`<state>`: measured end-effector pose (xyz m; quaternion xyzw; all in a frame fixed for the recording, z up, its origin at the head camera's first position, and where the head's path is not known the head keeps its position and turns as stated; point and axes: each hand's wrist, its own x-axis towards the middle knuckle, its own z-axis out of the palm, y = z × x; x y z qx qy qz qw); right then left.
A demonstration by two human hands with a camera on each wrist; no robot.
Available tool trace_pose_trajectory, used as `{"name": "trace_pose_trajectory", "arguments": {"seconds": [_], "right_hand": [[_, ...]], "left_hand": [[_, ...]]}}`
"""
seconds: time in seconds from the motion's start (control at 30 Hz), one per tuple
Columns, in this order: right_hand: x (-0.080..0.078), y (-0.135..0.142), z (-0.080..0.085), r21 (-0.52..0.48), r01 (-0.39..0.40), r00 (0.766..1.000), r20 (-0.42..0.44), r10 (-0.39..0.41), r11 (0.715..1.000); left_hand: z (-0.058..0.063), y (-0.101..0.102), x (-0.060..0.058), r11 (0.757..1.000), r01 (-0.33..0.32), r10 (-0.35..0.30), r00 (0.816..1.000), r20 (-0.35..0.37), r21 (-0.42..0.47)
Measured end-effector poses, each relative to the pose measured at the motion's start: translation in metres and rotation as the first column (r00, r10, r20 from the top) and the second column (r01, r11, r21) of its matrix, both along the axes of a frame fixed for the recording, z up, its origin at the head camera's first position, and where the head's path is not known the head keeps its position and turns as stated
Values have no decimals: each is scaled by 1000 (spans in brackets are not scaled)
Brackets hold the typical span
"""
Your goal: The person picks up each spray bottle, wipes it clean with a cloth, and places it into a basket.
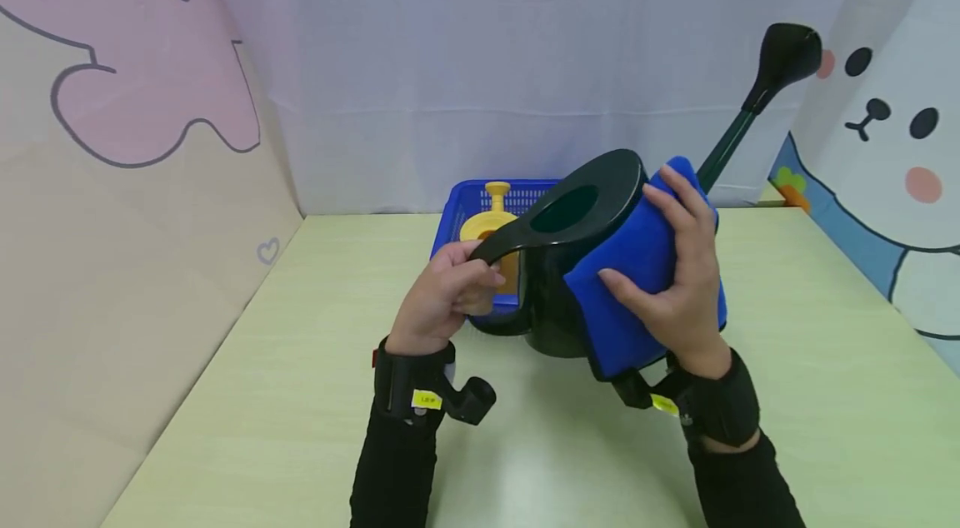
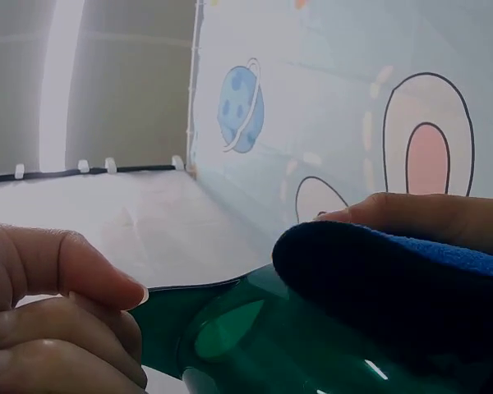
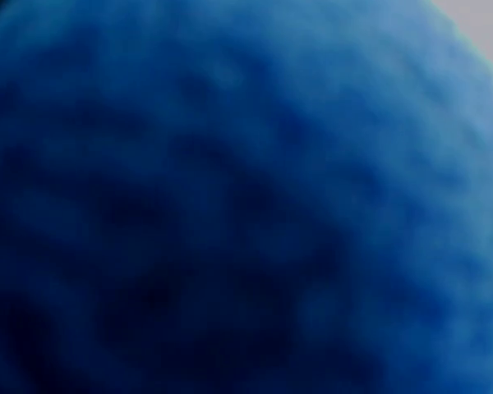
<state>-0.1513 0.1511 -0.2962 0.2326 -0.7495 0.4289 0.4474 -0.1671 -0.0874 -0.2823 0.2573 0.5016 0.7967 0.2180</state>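
A dark green watering can (image 1: 558, 295) is held tilted above the table, its long spout and black sprinkler head (image 1: 787, 53) pointing up to the right. Its handle is gripped by my left hand (image 1: 447, 295), with the fingers curled round it. On the can's right side, my right hand (image 1: 686, 278) holds a blue cloth (image 1: 626, 320) against the body, fingers and thumb spread over it. In the left wrist view the cloth (image 2: 452, 256) covers part of the shiny green can (image 2: 230, 328). Blurred blue cloth (image 3: 246, 197) fills nearly all of the right wrist view.
Behind the can, a blue plastic basket (image 1: 453, 216) stands at the back of the pale table (image 1: 315, 370). A yellow object with a knob (image 1: 497, 193) sits in it, partly hidden. Printed curtains (image 1: 150, 261) enclose the sides, and a white one hangs behind.
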Motion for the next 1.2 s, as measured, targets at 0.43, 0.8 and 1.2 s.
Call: {"name": "trace_pose_trajectory", "arguments": {"seconds": [0.43,0.8,1.2], "right_hand": [[-2,-32,-11,176,189,955,-261,-139,966],[3,-41,-13,379,254,926,-360,-111,890],[0,0,2,-10,-44,999,29,44,999]], "left_hand": [[1,-1,1,997,-72,72,997,-11,-10],[1,2,-1,998,-57,57,998,-14,9],[2,-3,1,999,-16,15,1000,-18,-37]]}}
